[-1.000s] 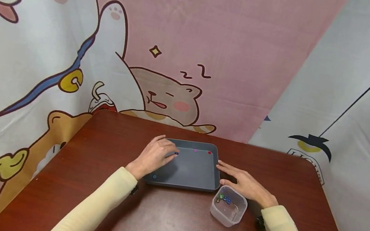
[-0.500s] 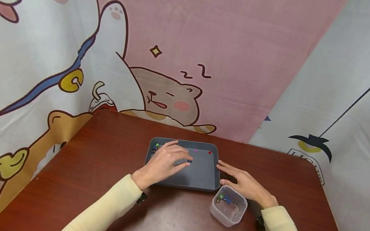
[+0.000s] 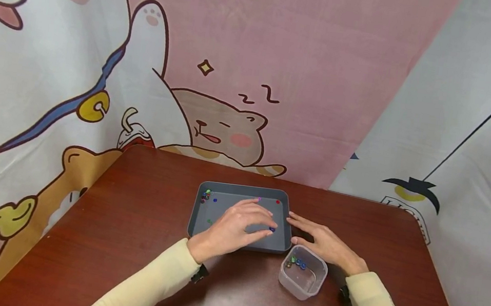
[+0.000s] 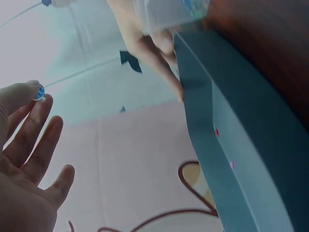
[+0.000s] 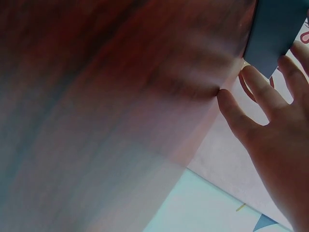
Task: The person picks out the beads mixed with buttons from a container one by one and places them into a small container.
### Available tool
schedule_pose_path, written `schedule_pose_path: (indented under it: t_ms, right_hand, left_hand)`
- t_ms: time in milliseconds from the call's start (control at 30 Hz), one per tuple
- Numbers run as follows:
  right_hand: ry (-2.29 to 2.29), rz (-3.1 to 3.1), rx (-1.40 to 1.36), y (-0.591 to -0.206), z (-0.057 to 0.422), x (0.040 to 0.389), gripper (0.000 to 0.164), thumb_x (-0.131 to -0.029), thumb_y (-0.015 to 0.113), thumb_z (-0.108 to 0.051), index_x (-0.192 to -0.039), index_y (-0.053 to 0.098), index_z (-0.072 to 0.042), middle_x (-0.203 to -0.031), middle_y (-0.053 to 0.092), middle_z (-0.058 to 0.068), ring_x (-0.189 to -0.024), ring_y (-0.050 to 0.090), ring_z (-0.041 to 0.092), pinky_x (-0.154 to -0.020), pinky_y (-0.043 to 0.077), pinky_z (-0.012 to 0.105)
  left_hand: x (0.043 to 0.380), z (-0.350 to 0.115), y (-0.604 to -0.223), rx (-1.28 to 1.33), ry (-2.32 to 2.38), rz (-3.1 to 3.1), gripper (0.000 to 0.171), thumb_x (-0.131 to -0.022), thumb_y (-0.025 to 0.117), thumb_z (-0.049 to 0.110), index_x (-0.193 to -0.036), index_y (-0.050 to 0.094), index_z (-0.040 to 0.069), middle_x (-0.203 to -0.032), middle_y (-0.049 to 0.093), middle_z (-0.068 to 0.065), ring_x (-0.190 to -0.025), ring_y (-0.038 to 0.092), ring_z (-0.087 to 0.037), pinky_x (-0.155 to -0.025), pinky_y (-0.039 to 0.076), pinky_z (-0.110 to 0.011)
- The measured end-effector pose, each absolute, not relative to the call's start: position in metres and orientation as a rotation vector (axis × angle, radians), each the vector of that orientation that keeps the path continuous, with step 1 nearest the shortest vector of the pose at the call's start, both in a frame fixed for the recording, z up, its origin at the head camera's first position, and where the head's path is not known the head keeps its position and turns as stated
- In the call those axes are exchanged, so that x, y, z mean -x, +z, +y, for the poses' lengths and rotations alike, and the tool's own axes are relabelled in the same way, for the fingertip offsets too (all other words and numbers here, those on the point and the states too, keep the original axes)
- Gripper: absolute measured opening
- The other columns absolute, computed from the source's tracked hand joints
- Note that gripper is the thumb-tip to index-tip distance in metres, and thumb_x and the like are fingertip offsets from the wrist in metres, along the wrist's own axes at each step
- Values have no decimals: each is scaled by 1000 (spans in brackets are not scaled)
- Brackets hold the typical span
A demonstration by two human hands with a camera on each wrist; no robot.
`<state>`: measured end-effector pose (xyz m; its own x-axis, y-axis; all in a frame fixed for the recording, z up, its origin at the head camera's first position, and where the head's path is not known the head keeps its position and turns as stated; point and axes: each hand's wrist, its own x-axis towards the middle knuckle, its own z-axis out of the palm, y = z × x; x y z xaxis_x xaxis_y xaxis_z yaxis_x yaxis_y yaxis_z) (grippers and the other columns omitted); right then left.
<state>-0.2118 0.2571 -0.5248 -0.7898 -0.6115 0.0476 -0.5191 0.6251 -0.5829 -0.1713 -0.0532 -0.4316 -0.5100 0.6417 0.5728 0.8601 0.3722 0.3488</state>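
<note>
My left hand [image 3: 233, 229] is raised over the grey tray [image 3: 240, 190], toward its right side. Between thumb and fingertip it pinches a small clear-blue glass marble [image 4: 40, 93], with the other fingers spread apart. My right hand [image 3: 327, 242] rests beside the tray's right wall, fingers extended; in the right wrist view the fingertips [image 5: 286, 63] are right at the tray's side. Just in front of that hand, a clear square plastic container [image 3: 302, 287] holds several blue and green marbles [image 3: 298, 262].
A cluster of small coloured pieces [image 3: 205, 196] lies in the tray's far left corner. A blue one [image 3: 215, 200], a green ring [image 3: 209, 221], a pink piece [image 3: 259, 199] and a red piece [image 3: 278, 202] lie apart. Brown table [image 3: 127, 199] surrounds the tray; patterned cloth [image 3: 311, 79] hangs behind.
My left hand has moved right and nearer across the tray, carrying the blue marble toward the container. The cluster at the far left is uncovered. The right hand stays still.
</note>
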Motion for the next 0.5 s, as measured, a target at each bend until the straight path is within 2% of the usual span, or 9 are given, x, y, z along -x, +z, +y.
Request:
schedule_pose_path:
  t_ms: [267, 500]
  right_hand:
    - [-887, 2707, 986, -526, 258, 211, 65, -101, 65, -46, -156, 49, -14, -165, 39, 3, -145, 45, 31, -109, 43, 62]
    - [-863, 2719, 998, -525, 258, 211, 64, -103, 62, -48, -156, 49, -14, -165, 38, 3, -145, 46, 30, -108, 46, 58]
  left_hand:
    - [159, -28, -436, 1430, -882, -2272, 20, -92, 81, 16, -112, 80, 13, -113, 76, 2, -117, 66, -10, -121, 33, -36]
    - [151, -11, -443, 1499, -855, -2225, 22, -89, 84, 16, -111, 80, 15, -115, 76, 2, -117, 66, -12, -121, 32, -33]
